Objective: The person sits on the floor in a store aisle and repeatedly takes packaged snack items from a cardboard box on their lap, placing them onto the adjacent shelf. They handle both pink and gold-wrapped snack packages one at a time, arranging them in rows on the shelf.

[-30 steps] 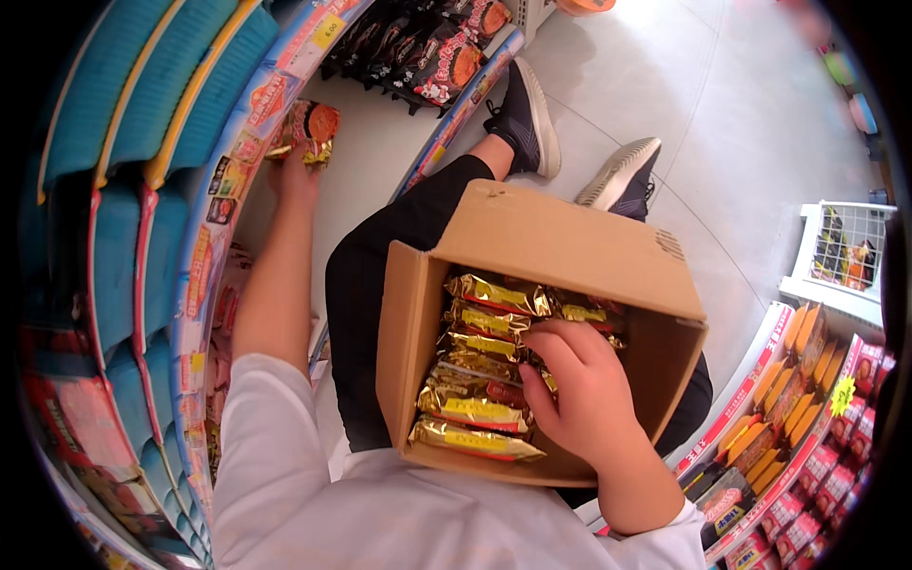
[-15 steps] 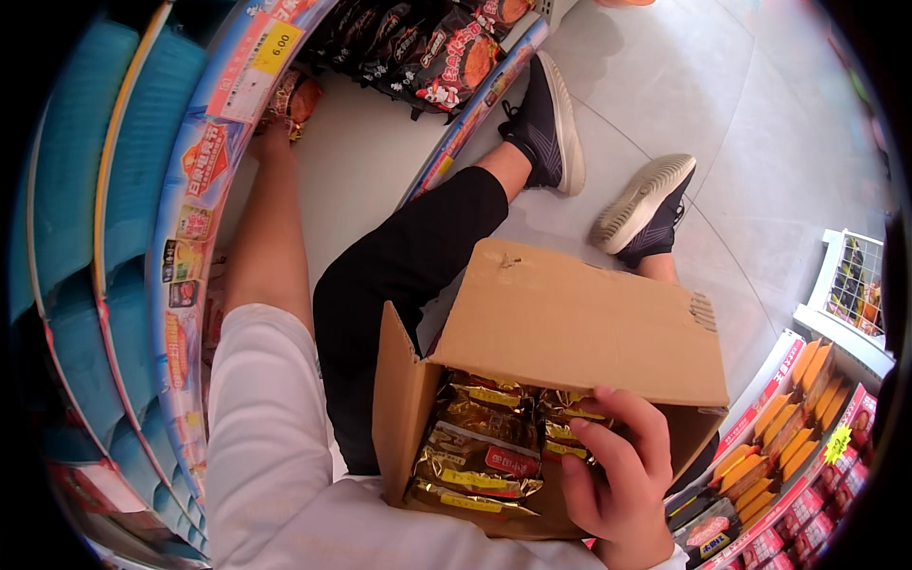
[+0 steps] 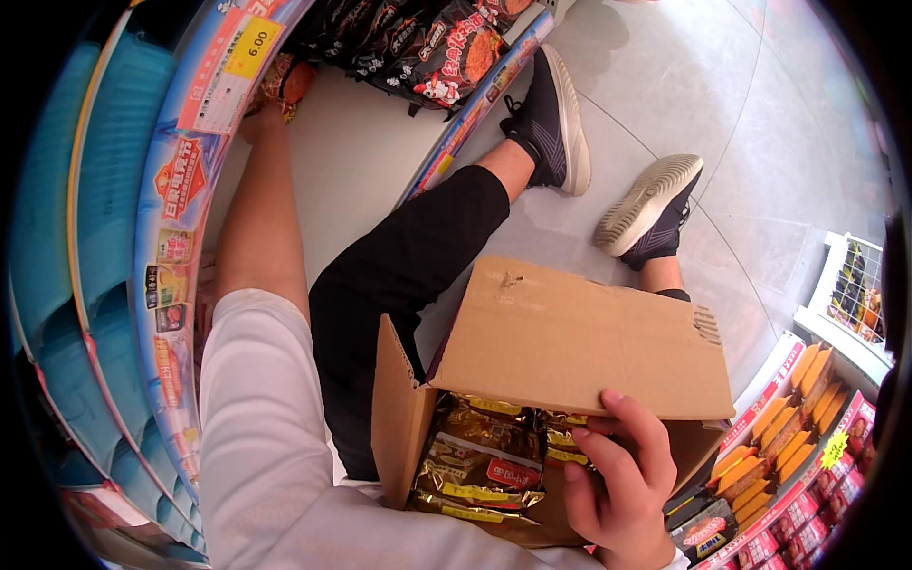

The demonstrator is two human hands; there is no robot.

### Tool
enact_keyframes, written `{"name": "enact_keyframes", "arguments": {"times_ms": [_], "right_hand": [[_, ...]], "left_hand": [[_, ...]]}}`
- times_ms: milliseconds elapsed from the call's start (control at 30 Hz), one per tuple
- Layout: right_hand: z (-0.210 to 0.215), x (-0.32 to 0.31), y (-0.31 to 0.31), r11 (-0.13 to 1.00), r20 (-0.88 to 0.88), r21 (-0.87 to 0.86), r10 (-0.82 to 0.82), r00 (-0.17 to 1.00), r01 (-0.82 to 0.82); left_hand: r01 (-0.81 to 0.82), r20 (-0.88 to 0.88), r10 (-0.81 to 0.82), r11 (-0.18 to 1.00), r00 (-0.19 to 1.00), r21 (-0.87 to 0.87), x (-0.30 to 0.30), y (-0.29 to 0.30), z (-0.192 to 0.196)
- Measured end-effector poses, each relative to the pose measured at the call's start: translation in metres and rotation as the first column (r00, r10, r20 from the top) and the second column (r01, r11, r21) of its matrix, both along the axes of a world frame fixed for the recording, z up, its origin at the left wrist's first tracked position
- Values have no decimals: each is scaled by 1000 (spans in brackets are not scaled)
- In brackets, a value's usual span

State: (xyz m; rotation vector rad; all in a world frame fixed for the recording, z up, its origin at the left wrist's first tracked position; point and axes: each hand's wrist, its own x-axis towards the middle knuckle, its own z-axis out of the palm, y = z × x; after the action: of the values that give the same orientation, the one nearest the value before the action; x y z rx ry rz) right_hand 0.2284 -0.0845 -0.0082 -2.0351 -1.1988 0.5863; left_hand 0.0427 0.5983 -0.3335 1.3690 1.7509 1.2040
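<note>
My left hand [image 3: 262, 123] reaches in over the shelf and is at a dark, gold-and-red snack or noodle packet [image 3: 288, 87]; the shelf's front strip and the packet hide most of its fingers. An open cardboard box [image 3: 570, 332] sits in front of me between my legs, its large flap raised. Inside lie several shiny gold packets [image 3: 484, 461] in rows. My right hand [image 3: 625, 480] is at the box's right side, fingers bent and apart, the fingertips by the flap's lower edge and above the packets. Nothing shows between those fingers.
Black noodle packets [image 3: 427, 47] stand at the back of the white shelf [image 3: 356, 142], fronted by a printed price strip [image 3: 180, 218]. Blue shelves [image 3: 66, 228] rise at the left. A display of orange and red packets [image 3: 779, 427] stands at the right, near a white wire rack [image 3: 860, 280].
The view has shifted slightly, so the shelf strip appears further left and the box flap a little lower. Both hands keep nearly the same places.
</note>
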Motion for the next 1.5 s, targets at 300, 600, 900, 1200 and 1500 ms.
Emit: {"name": "enact_keyframes", "arguments": {"times_ms": [300,600,900,1200,1500], "right_hand": [[-4,-4,-2,995,16,94,-36,999,34],[-10,-29,-4,946,90,309,71,993,-95],[-34,-56,-14,890,-90,-41,449,889,-454],[-34,-58,-24,910,-190,18,411,892,-415],[-49,-47,-25,933,0,-173,322,947,-317]], "left_hand": [[-94,54,112,959,992,-269,-28,-50,-2],[624,104,-617,779,780,-56,-4,-342,154],[863,-219,-884,305,414,402,-4,-506,319],[930,-33,-973,206,227,305,2,-559,298],[941,150,-963,256,226,223,7,-556,291]]}}
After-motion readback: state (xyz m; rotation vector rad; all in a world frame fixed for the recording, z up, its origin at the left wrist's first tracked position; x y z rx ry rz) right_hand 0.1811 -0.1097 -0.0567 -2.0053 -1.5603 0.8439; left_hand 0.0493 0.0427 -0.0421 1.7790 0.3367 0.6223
